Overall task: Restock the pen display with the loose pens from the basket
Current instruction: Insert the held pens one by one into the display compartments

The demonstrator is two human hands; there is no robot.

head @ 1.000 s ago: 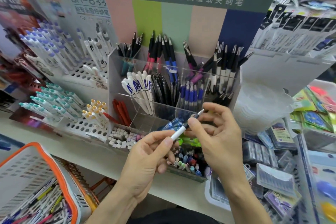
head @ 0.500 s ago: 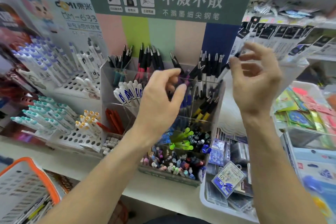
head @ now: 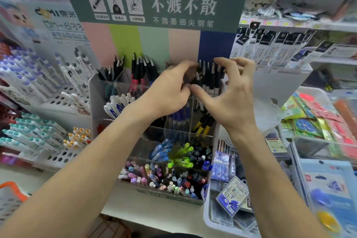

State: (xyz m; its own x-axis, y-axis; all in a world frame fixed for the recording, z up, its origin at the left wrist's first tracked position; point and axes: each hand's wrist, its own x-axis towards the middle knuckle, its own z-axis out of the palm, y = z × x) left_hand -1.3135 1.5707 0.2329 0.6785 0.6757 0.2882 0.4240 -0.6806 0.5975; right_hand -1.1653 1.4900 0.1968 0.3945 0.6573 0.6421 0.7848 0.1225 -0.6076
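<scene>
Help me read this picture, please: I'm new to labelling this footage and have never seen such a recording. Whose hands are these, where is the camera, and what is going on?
No robot here: a person wears one wide-angle camera on the head, looking forward and down, so both arms reach in from below. The left hand and the right hand are raised to the top back row of a clear tiered pen display, at a bunch of black pens standing there. The fingers curl around those pens; whether a single pen is pinched is hidden. Lower compartments hold blue pens, green-capped pens and mixed pastel ones. A green sign stands above. The orange rim of the basket shows at bottom left.
</scene>
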